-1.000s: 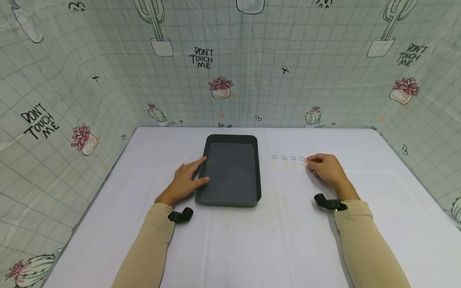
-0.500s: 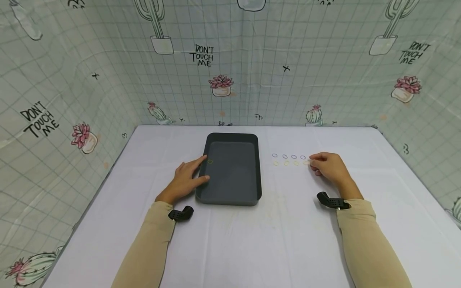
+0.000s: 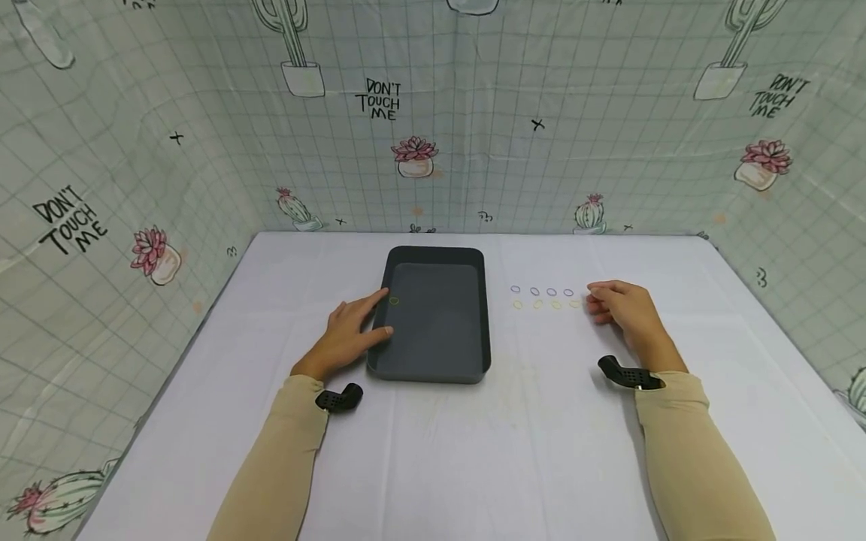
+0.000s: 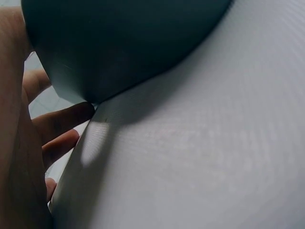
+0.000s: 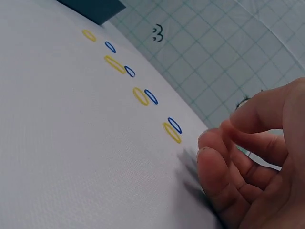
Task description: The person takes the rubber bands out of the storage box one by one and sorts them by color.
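A dark grey tray (image 3: 433, 376) lies on the white table. My left hand (image 3: 343, 332) rests at its left side, fingers spread and the index fingertip and thumb at the rim. In the left wrist view, fingers (image 4: 62, 123) reach along the tray's outer wall (image 4: 119, 52). One yellow rubber band (image 3: 394, 300) is in the tray near that index fingertip. To the right of the tray are a row of several blue rubber bands (image 3: 551, 292) and, nearer me, a row of several yellow rubber bands (image 3: 557, 305). Beside the rows' right end, my right hand (image 3: 625, 308) has loosely bent fingers and nothing visible in them.
White cloth covers the table (image 3: 446, 458). A patterned curtain (image 3: 501, 173) with grid lines and cactus drawings hangs behind and on both sides. Each wrist bears a black camera mount, the left mount (image 3: 340, 398) close to the tray's front left corner.
My right hand has left the rightmost yellow band and moved a little to the right, leaving that band on the table. The left hand has stayed at the tray.
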A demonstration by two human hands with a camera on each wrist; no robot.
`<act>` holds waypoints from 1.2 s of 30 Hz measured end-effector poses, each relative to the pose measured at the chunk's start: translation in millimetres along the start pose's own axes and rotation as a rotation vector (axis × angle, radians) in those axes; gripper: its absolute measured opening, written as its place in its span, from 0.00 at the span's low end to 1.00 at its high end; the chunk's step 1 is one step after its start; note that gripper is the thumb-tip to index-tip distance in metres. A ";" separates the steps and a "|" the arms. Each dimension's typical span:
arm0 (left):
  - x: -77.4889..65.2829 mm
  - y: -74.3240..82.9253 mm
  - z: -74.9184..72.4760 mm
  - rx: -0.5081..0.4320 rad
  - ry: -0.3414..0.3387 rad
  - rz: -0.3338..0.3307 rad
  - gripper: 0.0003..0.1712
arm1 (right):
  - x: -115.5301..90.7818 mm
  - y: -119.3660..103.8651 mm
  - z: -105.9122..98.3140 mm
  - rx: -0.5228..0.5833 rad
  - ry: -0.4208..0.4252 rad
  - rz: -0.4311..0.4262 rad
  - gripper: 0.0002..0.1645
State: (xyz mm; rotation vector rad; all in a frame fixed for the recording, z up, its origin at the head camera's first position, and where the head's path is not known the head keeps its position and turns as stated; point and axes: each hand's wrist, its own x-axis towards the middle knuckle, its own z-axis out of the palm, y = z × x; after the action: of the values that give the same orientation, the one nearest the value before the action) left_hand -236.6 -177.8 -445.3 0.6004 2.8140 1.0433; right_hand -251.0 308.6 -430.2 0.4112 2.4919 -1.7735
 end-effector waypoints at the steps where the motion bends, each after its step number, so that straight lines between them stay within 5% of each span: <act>1: 0.5 -0.3 -0.6 0.000 0.002 0.001 0.45 | 0.5 -1.2 0.2 0.014 0.006 0.010 0.27; 6: 0.4 -0.7 -1.9 0.001 0.004 0.005 0.45 | -1.2 -6.4 4.6 0.071 0.002 0.042 0.26; 12: 0.5 -0.1 -1.8 0.005 0.009 0.014 0.45 | -4.0 -15.3 15.4 0.130 -0.048 -0.013 0.27; 36: -1.4 2.2 1.5 0.006 0.023 0.023 0.46 | -3.2 -60.0 95.5 0.033 -0.246 -0.138 0.25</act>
State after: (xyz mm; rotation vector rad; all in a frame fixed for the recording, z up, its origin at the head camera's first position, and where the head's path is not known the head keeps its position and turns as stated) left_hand -234.3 -175.9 -445.1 0.6273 2.8377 1.0529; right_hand -273.1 200.5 -406.7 0.0191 2.3718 -1.7899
